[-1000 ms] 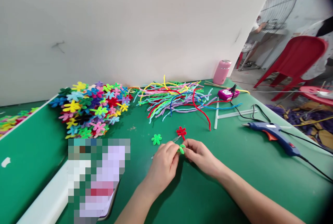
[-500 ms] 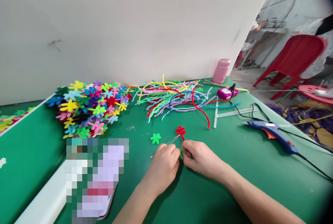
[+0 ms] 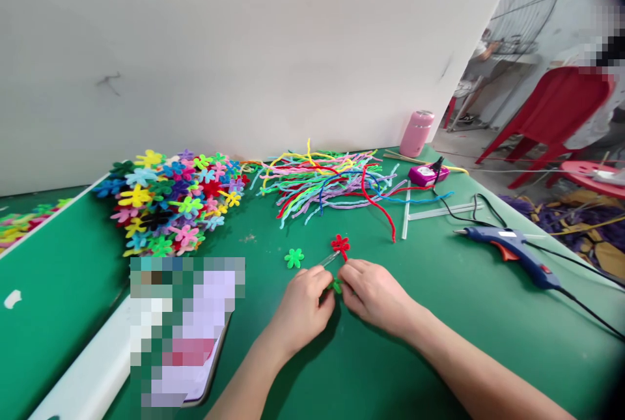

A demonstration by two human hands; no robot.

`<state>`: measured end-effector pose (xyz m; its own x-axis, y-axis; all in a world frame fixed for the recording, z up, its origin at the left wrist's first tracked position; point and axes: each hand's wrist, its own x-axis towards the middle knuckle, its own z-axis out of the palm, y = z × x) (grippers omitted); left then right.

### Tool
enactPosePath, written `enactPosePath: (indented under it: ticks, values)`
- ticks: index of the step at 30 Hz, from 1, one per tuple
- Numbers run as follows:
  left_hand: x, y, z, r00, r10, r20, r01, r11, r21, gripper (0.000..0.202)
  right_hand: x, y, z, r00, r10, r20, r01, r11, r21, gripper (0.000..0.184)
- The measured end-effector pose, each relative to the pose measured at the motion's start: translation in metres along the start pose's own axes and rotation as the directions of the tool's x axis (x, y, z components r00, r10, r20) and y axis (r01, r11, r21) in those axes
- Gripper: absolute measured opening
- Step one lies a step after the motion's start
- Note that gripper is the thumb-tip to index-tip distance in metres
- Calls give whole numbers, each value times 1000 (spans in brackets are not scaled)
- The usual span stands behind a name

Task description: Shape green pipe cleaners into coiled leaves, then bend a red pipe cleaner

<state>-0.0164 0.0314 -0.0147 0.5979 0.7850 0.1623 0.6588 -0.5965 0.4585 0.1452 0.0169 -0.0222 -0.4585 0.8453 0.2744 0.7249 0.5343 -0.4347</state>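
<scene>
My left hand (image 3: 306,299) and my right hand (image 3: 374,290) are close together over the green table, fingers closed in a pinch. Between them shows a small piece of green pipe cleaner (image 3: 336,286), gripped from both sides; my fingers hide most of it. Just beyond my right fingers lies a red pipe-cleaner flower (image 3: 340,244) with a short red stem. A clear, thin rod-like thing (image 3: 330,258) reaches from behind my left hand towards that flower. To the upper left of my left hand, a green pipe-cleaner flower (image 3: 293,258) lies flat.
At the back lie loose pipe cleaners (image 3: 332,185) and, further left, a heap of finished flowers (image 3: 168,208). A blue glue gun (image 3: 512,244), glue sticks (image 3: 406,211) and a pink bottle (image 3: 416,133) stand or lie right. A phone (image 3: 209,355) lies left; a white board (image 3: 268,68) rises behind.
My fingers have shifted slightly around the green pipe cleaner, and my left hand's grip looks a little looser and more curved. The red and green flowers beyond stay where they were on the table.
</scene>
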Motion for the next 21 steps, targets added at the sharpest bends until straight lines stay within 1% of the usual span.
enactPosePath:
  ticks: [2, 4, 7, 9, 11, 15, 18, 21]
  values:
    - [1, 0, -3, 1000, -15, -8, 15, 1000, -23, 18, -1, 1, 0, 999, 54, 7, -55, 993, 101, 14]
    - [2, 0, -6, 999, -32, -21, 31, 997, -70, 17, -1, 2, -1, 988, 140, 59, -151, 952, 265, 14]
    - [4, 1, -10, 998, -48, -38, 40, 980, -194, 16, -2, 4, -1, 959, 221, 174, -280, 819, 500, 13]
    - [4, 1, -11, 997, -60, -40, 47, 962, -269, 16, -1, 4, -3, 943, 253, 218, -333, 742, 582, 11]
    - [5, 2, -11, 995, -93, -32, 77, 941, -331, 15, 0, 5, -5, 934, 280, 224, -358, 703, 615, 13]
    - [5, 2, -9, 979, -202, 24, 191, 870, -455, 13, 2, 4, -8, 935, 300, 191, -349, 674, 651, 18]
    - [4, 2, -5, 958, -266, 107, 278, 767, -579, 13, 2, 3, -7, 936, 307, 172, -340, 660, 670, 18]
    - [3, 3, -2, 942, -287, 172, 323, 643, -695, 15, 2, 2, -5, 934, 331, 137, -334, 664, 669, 18]
